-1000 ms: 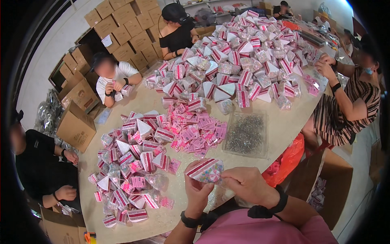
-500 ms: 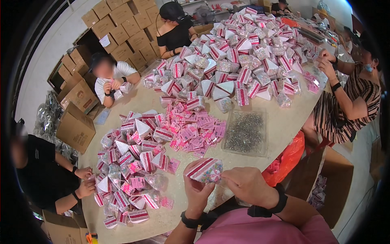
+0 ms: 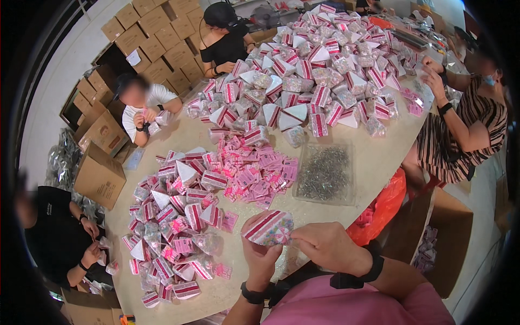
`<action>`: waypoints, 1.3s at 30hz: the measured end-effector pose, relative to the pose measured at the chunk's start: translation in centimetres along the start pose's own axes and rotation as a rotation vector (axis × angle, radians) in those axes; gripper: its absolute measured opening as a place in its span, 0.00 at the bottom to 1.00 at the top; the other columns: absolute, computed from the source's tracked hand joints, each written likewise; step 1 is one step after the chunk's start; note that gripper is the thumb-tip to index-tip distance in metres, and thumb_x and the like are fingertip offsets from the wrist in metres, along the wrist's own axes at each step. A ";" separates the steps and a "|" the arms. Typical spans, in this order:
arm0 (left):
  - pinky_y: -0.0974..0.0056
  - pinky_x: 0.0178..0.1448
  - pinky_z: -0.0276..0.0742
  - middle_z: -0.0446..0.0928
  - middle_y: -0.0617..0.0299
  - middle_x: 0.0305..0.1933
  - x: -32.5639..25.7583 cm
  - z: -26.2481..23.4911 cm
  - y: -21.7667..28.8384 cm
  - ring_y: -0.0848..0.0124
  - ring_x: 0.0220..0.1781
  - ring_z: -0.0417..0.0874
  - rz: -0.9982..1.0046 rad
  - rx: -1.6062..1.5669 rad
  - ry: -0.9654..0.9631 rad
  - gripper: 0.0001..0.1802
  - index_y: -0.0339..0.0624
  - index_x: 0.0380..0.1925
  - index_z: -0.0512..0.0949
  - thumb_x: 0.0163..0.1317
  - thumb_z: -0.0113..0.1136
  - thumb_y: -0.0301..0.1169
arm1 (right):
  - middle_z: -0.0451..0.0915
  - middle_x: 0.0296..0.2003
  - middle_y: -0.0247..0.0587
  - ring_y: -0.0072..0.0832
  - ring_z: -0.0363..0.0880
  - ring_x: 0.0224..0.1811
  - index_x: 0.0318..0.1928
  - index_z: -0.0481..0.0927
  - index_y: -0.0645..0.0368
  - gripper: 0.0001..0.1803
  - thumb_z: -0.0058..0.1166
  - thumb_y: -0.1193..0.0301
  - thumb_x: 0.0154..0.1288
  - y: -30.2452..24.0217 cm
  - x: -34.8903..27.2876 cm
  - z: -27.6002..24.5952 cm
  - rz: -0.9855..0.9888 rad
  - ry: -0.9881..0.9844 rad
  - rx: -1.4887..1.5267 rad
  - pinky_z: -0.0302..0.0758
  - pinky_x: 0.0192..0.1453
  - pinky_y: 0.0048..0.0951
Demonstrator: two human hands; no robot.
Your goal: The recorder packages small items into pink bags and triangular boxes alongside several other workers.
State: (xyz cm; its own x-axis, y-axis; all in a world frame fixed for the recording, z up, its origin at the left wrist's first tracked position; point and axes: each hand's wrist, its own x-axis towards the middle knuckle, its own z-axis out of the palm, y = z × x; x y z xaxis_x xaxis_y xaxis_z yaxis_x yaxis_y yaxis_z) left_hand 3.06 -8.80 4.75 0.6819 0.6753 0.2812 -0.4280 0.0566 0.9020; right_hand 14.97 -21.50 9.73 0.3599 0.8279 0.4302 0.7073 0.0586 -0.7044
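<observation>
Pinched between both sets of fingers just below the pink card heap (image 3: 260, 173): wedge packet (image 3: 269, 228), long axis sideways, left hand (image 3: 261, 254) underneath, right hand (image 3: 327, 246) closed on its right end.

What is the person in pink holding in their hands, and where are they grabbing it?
A small wedge-shaped packet with red and white stripes. The left hand grips its underside; the right hand pinches its right end.

From my feed, the person in black at the left edge (image 3: 54, 238) now leans back over their own work, hands (image 3: 89, 254) drawn in toward the lap, while my two hands barely shift on the striped packet (image 3: 269, 227).
</observation>
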 end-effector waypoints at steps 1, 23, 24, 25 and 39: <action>0.56 0.65 0.65 0.64 0.49 0.59 0.0 0.0 0.0 0.60 0.62 0.68 0.006 0.009 0.000 0.40 0.35 0.59 0.55 0.48 0.67 0.28 | 0.80 0.30 0.47 0.42 0.80 0.31 0.37 0.80 0.62 0.08 0.53 0.75 0.56 0.0 0.0 0.0 0.001 -0.003 0.000 0.76 0.34 0.36; 0.58 0.65 0.65 0.62 0.51 0.60 0.3 0.3 0.3 0.63 0.62 0.68 0.061 0.283 -0.031 0.41 0.35 0.60 0.55 0.45 0.64 0.19 | 0.78 0.28 0.45 0.42 0.79 0.31 0.35 0.78 0.61 0.07 0.52 0.73 0.56 0.8 0.0 -0.2 0.000 -0.052 -0.079 0.75 0.32 0.37; 0.58 0.65 0.65 0.62 0.51 0.60 0.3 0.4 0.3 0.63 0.62 0.68 0.068 0.283 -0.027 0.41 0.35 0.60 0.56 0.45 0.64 0.19 | 0.78 0.27 0.44 0.42 0.78 0.30 0.34 0.77 0.61 0.06 0.52 0.73 0.56 0.9 0.0 -0.1 -0.002 -0.052 -0.103 0.75 0.32 0.37; 0.58 0.65 0.65 0.62 0.51 0.60 0.3 0.4 0.2 0.63 0.62 0.68 0.069 0.291 -0.023 0.41 0.36 0.60 0.55 0.45 0.64 0.18 | 0.77 0.26 0.44 0.41 0.78 0.29 0.34 0.77 0.61 0.06 0.53 0.73 0.55 0.9 -0.1 0.0 -0.004 -0.052 -0.128 0.74 0.31 0.37; 0.58 0.65 0.66 0.60 0.52 0.61 0.0 0.5 -0.4 0.62 0.62 0.67 0.049 0.315 -0.048 0.40 0.37 0.60 0.55 0.47 0.63 0.18 | 0.75 0.24 0.44 0.40 0.76 0.25 0.33 0.74 0.62 0.07 0.52 0.71 0.57 2.3 -0.1 1.3 0.031 -0.090 -0.197 0.72 0.28 0.37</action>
State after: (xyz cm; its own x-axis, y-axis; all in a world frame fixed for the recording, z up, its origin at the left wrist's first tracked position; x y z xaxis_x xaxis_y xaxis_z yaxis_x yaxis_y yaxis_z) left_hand 3.49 -9.19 4.52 0.6958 0.6355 0.3348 -0.2614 -0.2102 0.9421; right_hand 15.76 -20.67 7.36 0.3341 0.8746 0.3514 0.8051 -0.0710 -0.5889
